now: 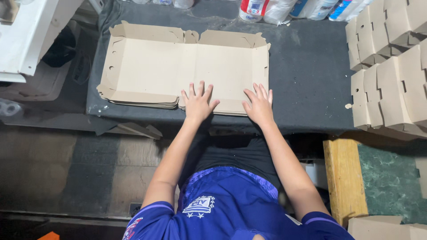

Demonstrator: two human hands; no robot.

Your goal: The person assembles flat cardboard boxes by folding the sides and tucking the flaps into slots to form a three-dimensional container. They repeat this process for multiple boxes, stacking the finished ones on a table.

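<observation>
A stack of flat, unfolded brown cardboard box blanks (164, 66) lies on a dark cloth-covered table (307, 75). My left hand (198, 103) rests flat on the near edge of the top blank, fingers spread. A little to the right, my right hand (259, 104) also lies flat on the same near edge with its fingers apart. Neither hand grips anything. My arms reach forward from a blue shirt at the bottom of the view.
Folded cardboard boxes (391, 66) are piled at the right. Bottles and plastic packs (284, 9) stand along the table's far edge. A white panel (26, 35) leans at the far left. A yellow wooden post (344, 178) stands at the lower right, beside a green surface (391, 182).
</observation>
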